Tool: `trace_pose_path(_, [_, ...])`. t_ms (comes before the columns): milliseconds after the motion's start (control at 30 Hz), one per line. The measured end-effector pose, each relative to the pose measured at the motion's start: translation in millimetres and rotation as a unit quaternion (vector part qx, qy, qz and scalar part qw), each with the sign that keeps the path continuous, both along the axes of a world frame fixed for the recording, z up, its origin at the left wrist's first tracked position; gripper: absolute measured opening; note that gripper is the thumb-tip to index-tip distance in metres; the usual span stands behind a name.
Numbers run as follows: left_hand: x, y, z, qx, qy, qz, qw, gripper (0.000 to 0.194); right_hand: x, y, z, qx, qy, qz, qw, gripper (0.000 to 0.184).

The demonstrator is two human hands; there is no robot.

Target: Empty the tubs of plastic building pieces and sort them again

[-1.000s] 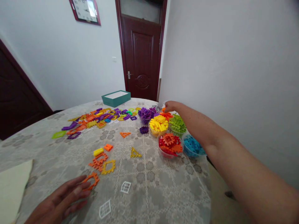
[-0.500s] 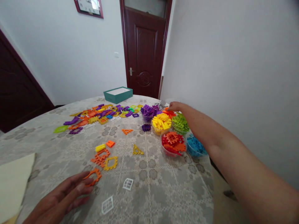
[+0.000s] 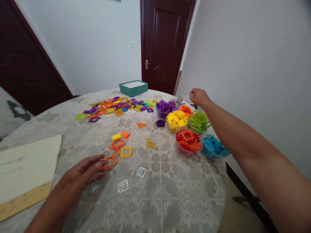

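Observation:
My right hand (image 3: 198, 96) is raised above the far bowls with its fingers curled into a fist; what it holds, if anything, is hidden. Below it stand clear bowls of plastic pieces: orange (image 3: 186, 109), purple (image 3: 165, 106), yellow (image 3: 177, 119), green (image 3: 199, 121), red with orange (image 3: 188, 140) and blue (image 3: 213, 146). My left hand (image 3: 84, 171) lies flat on the tablecloth, fingers stretched out, its fingertips touching an orange frame piece (image 3: 111, 160). Close by lie a yellow frame piece (image 3: 125, 151) and more orange pieces (image 3: 116, 146).
A heap of mixed loose pieces (image 3: 114, 106) covers the far side of the round table (image 3: 157, 200). A teal box (image 3: 133, 87) stands at the far edge. A pale board (image 3: 24, 168) lies at the left. White grid pieces (image 3: 123, 186) lie near me. A dark door (image 3: 162, 45) stands behind.
My right hand has lifted off the orange bowl and closed into a fist. The view has swung left and down. My left hand stays by the orange frame piece.

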State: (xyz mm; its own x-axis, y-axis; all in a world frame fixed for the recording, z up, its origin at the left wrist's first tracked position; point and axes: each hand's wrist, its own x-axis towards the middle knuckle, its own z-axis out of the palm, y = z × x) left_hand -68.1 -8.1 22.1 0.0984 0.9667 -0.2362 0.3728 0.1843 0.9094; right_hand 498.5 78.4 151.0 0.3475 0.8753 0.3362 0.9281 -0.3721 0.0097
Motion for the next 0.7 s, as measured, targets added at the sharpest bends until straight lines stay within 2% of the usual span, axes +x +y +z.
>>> trace_pose_path(100, [-2.9, 0.4, 1.0, -0.029, -0.056, -0.006, 0.998, 0.077, -13.8, -7.9, 5.6, 0.04, -0.018, 0.036, 0.998, 0.042])
trace_pose_path(200, [-2.9, -0.2, 2.8, -0.039, -0.05, 0.0, 0.998, 0.081, -17.3, -17.3, 10.8, 0.093, -0.014, 0.067, 0.993, 0.037])
trace_pose_path(367, [3.9, -3.5, 17.5, -0.039, -0.023, -0.002, 0.999, 0.09, 5.2, -37.2, 20.8, 0.182, 0.051, 0.033, 0.981, 0.034])
trace_pose_path(467, [2.8, -2.7, 16.6, -0.017, -0.015, 0.001, 1.0, 0.082, 6.5, -57.5, 22.3, 0.233, 0.118, 0.038, 0.965, 0.033])
trace_pose_path(533, [0.4, -1.4, 11.1, 0.005, -0.024, 0.005, 1.0, 0.072, -12.2, -76.8, 19.6, 0.259, 0.158, 0.065, 0.951, 0.034])
trace_pose_path(600, [-2.1, -0.1, 4.8, 0.031, -0.028, 0.008, 0.999, 0.065, -46.8, -100.9, 13.9, 0.256, 0.189, 0.107, 0.942, 0.035])
trace_pose_path(667, [-4.7, 1.4, -0.5, 0.056, -0.001, 0.006, 0.998, 0.06, -90.5, -127.9, 4.5, 0.213, 0.209, 0.149, 0.943, 0.035])
trace_pose_path(700, [-6.1, 2.3, -2.7, 0.076, 0.026, 0.016, 0.997, 0.059, -112.9, -141.3, -2.2, 0.169, 0.211, 0.168, 0.948, 0.033])
